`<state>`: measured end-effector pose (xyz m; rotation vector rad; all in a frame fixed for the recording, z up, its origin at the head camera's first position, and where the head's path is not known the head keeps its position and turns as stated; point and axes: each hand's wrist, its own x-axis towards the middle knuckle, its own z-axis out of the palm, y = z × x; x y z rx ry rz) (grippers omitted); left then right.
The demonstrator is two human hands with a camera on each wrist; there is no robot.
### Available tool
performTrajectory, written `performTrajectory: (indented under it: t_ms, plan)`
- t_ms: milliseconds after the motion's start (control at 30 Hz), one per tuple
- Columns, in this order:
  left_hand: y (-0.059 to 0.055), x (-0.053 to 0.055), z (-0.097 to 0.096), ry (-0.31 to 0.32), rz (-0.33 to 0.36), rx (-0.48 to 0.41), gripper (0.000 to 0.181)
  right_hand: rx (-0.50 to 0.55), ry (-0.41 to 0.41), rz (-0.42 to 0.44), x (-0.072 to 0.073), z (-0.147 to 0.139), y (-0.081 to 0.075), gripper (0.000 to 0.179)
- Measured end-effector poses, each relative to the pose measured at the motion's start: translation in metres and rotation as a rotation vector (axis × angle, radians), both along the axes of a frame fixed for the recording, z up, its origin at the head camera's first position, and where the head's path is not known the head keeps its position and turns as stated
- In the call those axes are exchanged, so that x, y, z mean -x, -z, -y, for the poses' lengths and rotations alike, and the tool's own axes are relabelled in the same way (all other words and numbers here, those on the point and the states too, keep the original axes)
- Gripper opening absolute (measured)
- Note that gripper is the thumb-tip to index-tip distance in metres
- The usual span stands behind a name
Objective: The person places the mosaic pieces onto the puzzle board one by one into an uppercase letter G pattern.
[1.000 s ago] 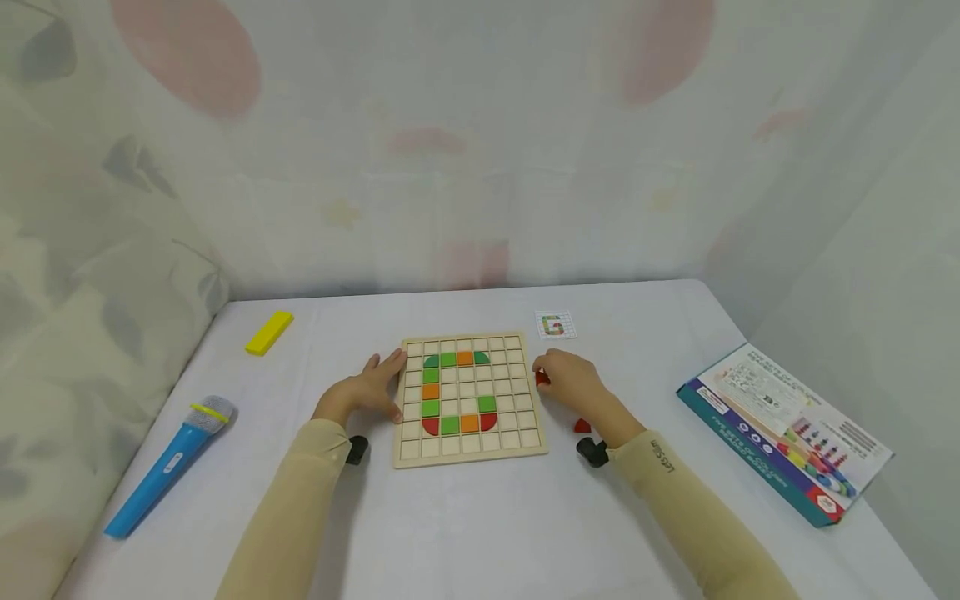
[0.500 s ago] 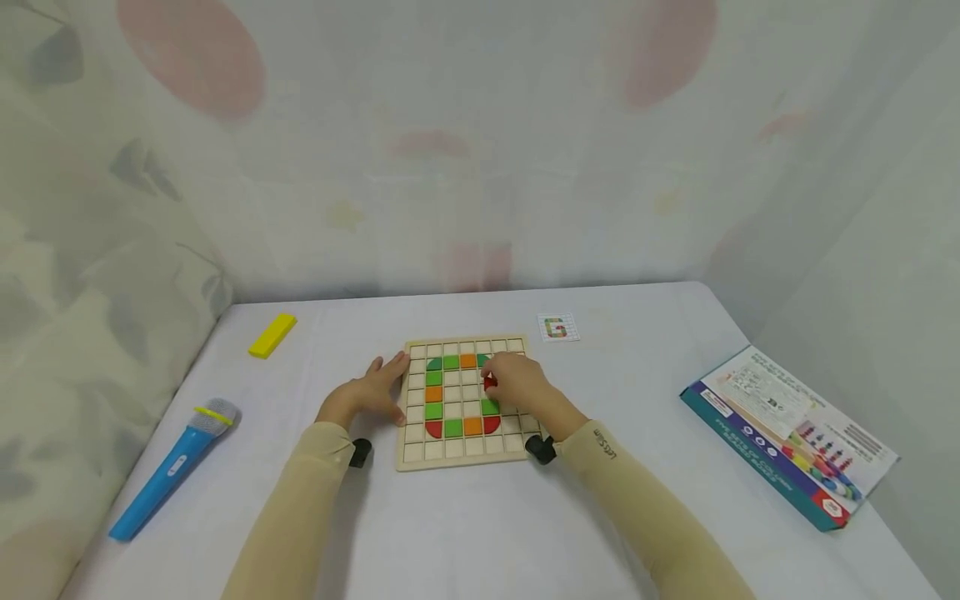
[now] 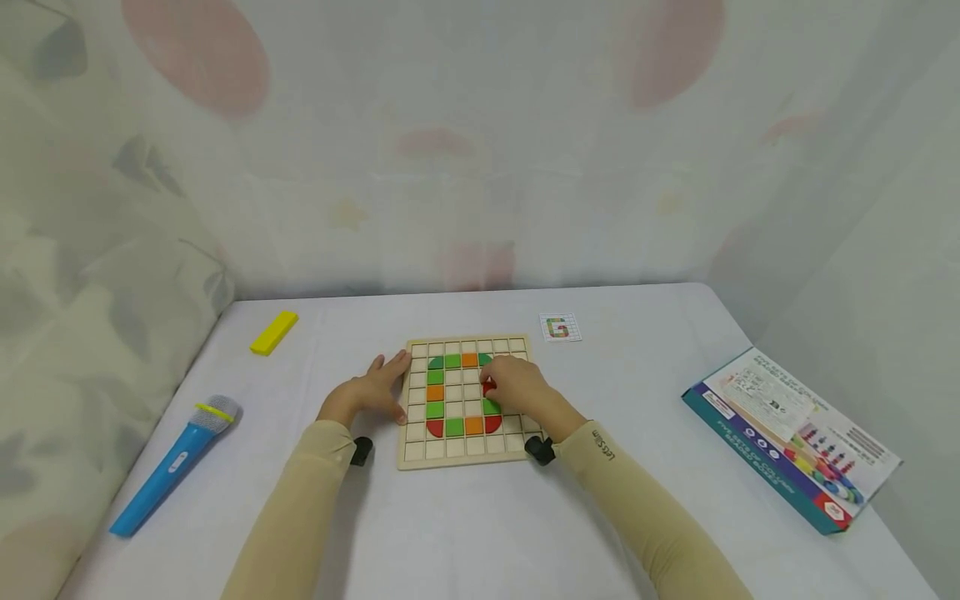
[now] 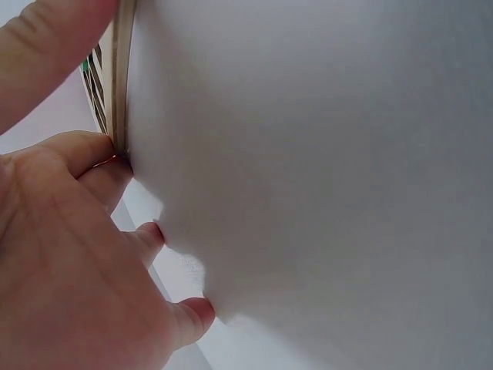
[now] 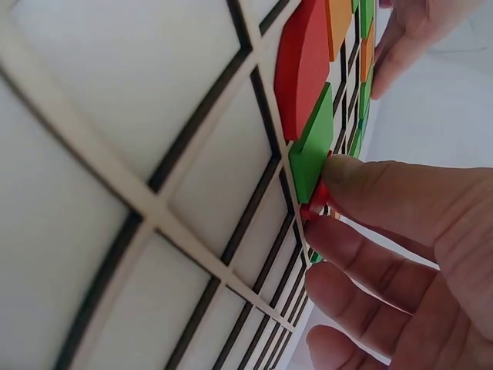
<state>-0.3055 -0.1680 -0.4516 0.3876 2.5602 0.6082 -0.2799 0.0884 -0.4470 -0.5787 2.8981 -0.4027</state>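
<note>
A wooden grid board (image 3: pixel 465 461) lies flat on the white cloth, bearing green, orange and red tiles in a ring-like pattern. My left hand (image 3: pixel 367 397) rests at the board's left edge, fingers spread and thumb towards the near side. In the left wrist view, its thumb and index finger touch the wooden edge. Over the right part of the board, my right hand (image 3: pixel 519 387) pinches a small red tile (image 5: pixel 314 203) between thumb and index finger. That tile sits right beside a green tile (image 5: pixel 312 150), with a rounded red tile (image 5: pixel 302 69) beyond; its shape is mostly hidden by fingers.
Behind the board's right corner lies a small pattern card (image 3: pixel 560 327). A colourful game box (image 3: pixel 795 442) lies at the right. To the left are a blue toy microphone (image 3: pixel 172 467) and a yellow block (image 3: pixel 274 333).
My right hand has carried the red tile left from beside the board onto its grid, near the green tile. Another loose red piece is now hidden behind my right forearm. The left hand stays put.
</note>
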Motion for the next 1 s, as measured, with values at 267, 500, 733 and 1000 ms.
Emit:
performTrajectory:
  t_ms: [267, 500, 733, 1000]
  plan:
    - [-0.003, -0.001, -0.004, -0.007, 0.002, 0.010, 0.114, -0.018, -0.009, -0.009, -0.002, -0.003, -0.002, 0.024]
    - [-0.001, 0.001, -0.004, 0.001, 0.004, 0.004, 0.113, -0.008, 0.035, -0.017, -0.007, -0.017, -0.010, 0.030]
    - [0.002, 0.003, -0.001, 0.015, 0.003, 0.005, 0.111, -0.006, 0.075, -0.063, -0.018, -0.049, -0.017, 0.029]
    - [0.002, 0.003, 0.000, 0.006, 0.014, 0.005, 0.114, -0.012, 0.119, -0.083, -0.046, -0.095, -0.012, 0.029]
